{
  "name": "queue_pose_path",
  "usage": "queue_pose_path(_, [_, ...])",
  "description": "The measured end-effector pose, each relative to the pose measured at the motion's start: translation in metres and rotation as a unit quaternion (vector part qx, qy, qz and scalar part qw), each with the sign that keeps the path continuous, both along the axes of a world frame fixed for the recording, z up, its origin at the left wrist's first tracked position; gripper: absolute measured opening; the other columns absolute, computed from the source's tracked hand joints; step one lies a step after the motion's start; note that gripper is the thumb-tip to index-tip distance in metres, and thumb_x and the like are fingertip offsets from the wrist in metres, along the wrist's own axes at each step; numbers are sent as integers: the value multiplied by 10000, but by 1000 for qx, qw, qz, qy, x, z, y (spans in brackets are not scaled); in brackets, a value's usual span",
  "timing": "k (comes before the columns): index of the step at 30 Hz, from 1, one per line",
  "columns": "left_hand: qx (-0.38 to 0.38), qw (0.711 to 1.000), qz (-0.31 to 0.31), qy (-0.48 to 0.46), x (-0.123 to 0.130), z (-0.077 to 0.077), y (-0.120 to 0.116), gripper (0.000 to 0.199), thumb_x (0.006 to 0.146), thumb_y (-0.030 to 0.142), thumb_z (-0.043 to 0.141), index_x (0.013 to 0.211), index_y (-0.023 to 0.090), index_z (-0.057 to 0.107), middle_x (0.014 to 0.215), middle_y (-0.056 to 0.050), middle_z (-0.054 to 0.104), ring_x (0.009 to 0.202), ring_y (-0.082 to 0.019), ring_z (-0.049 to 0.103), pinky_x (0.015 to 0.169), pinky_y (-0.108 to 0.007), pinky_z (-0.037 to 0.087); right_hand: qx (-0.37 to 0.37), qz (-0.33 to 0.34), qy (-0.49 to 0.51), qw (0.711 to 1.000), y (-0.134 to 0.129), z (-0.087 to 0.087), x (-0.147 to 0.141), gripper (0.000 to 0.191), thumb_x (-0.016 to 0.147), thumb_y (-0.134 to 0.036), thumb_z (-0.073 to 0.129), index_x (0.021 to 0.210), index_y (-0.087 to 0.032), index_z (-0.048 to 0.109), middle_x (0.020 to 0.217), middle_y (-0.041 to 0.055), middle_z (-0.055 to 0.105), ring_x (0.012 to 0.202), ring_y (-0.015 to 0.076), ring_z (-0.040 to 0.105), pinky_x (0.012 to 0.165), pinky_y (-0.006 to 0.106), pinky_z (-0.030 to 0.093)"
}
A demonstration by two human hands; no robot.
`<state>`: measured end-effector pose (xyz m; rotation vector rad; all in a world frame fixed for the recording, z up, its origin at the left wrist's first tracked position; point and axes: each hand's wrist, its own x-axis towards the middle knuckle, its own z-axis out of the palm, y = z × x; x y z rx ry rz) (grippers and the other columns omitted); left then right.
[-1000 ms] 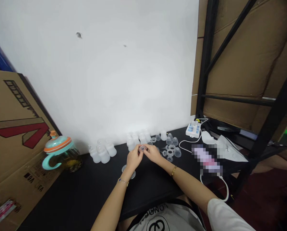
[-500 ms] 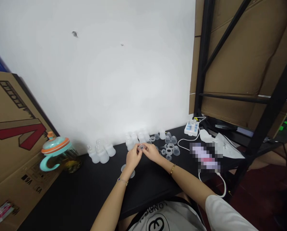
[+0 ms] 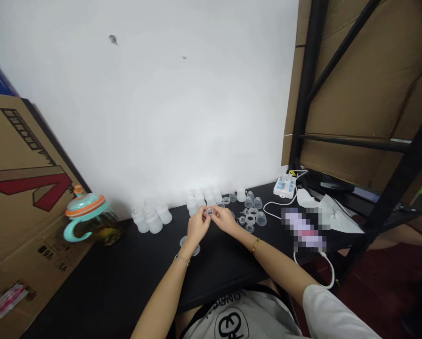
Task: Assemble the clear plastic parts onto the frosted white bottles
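Observation:
My left hand [image 3: 198, 226] and my right hand [image 3: 225, 219] meet over the table, fingertips closed on a small clear bottle ring [image 3: 210, 212] between them. Whether a nipple sits inside the ring is too small to tell. Right of my right hand lie loose clear rings [image 3: 253, 212], several nipples and clear dome caps [image 3: 261, 218]. Behind my hands stand several frosted baby bottles [image 3: 192, 205], partly hidden. Clear round parts [image 3: 196, 250] lie under my left wrist. To the left, a group of baby bottles [image 3: 154, 222] with tops on stands by the wall.
A teal-lidded jug [image 3: 87, 207] of dark liquid stands at the left before a cardboard box [image 3: 13, 155]. At the right are a white power strip [image 3: 284, 185], its cable, a blurred phone-like item [image 3: 304, 228] and white paper [image 3: 338, 216]. A black metal frame [image 3: 310, 94] rises behind.
The view has shifted slightly, so everything sits a little further right and higher. Both hands still grip the ring, with only small finger movement.

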<state>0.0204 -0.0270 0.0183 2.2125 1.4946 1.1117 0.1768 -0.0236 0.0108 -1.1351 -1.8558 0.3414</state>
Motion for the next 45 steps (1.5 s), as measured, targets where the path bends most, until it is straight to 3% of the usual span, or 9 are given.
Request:
queue_pose_path(15, [12,1000,15,10,1,4,-2,189,941,285,494,1047,238,643,729,21,692,629,-157,646,626,-245,409,26,18,11,999,4,-6,0,222,941,-195,538,1038,-185,737,701,0,651,608,136,546,615,218,379])
queue_pose_path(20, [7,998,27,61,1,0,-1,237,964,304,487,1134,244,640,781,2,713,683,-180,669,637,-259,412,-4,31,25,999,8,-10,3,245,928,-211,533,1054,-181,742,691,-5,647,603,140,545,604,218,394])
queue_pose_path(32, [17,996,21,84,0,-1,-1,297,1021,305,417,1218,230,627,875,-34,748,807,-210,711,705,-274,448,3,17,21,1000,8,-9,4,311,908,-193,504,1104,-198,746,666,-12,643,589,146,533,607,234,376])
queue_pose_path(45, [19,996,21,85,-1,-4,1,298,1023,313,421,1222,223,623,877,-41,745,778,-209,704,688,-269,443,0,26,20,999,8,-9,4,310,917,-175,495,1088,-192,752,649,-13,640,580,146,532,595,231,360])
